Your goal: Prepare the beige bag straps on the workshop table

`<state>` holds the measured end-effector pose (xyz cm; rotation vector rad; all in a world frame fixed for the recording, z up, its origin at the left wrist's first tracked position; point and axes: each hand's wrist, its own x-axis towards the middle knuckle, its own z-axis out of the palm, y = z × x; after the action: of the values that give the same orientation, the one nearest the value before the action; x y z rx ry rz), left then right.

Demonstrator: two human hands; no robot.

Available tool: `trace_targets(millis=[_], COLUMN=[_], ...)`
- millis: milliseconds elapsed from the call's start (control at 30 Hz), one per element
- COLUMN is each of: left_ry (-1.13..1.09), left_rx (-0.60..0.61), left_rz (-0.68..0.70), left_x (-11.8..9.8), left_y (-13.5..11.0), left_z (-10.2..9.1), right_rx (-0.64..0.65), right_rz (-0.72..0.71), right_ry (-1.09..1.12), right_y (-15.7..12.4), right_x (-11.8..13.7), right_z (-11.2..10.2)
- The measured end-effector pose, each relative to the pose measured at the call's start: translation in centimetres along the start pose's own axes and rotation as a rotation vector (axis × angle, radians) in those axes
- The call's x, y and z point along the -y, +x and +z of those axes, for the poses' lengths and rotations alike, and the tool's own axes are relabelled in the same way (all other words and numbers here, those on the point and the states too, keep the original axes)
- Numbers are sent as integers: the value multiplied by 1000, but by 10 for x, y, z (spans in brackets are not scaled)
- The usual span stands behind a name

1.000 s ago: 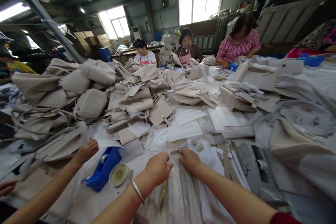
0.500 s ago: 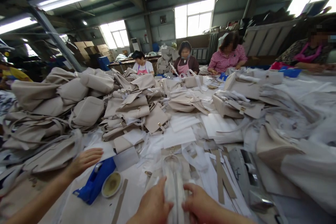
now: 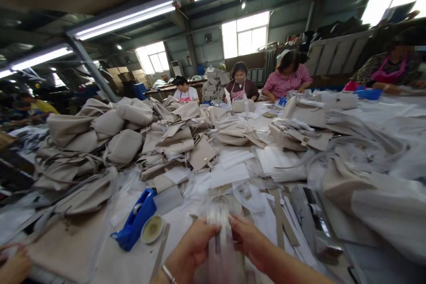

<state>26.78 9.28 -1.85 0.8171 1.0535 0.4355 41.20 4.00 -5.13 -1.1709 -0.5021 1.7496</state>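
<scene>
My left hand, with a bracelet at the wrist, has its fingers closed on the left side of a bag strap in whitish translucent wrapping. My right hand pinches the same wrapped strap from the right, fingers bent around its edge. The strap runs away from me and curves into a loop at its far end, over a beige piece that is partly covered. To the left of my hands lie a round tub and a blue tape dispenser.
Beige bags are heaped at the left and centre. White sheets lie ahead; a grey metal device and wrapped bags are on the right. A co-worker's hand is at lower left. Several people sit across the table.
My hands have moved slightly forward along the wrapped strap. A co-worker's hand has left the spot by the tape dispenser and is now at the lower left edge. The view has turned left.
</scene>
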Motion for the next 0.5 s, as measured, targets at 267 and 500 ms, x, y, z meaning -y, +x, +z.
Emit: trace_targets(millis=[267, 500], left_ry=[-36, 40], left_rx=[-19, 425], left_rz=[44, 29], left_x=[-32, -34], left_y=[16, -27], left_z=[1, -17], right_rx=[203, 58], right_rz=[61, -78], right_ry=[173, 71], right_y=[-20, 53], right_x=[8, 97], right_z=[38, 19])
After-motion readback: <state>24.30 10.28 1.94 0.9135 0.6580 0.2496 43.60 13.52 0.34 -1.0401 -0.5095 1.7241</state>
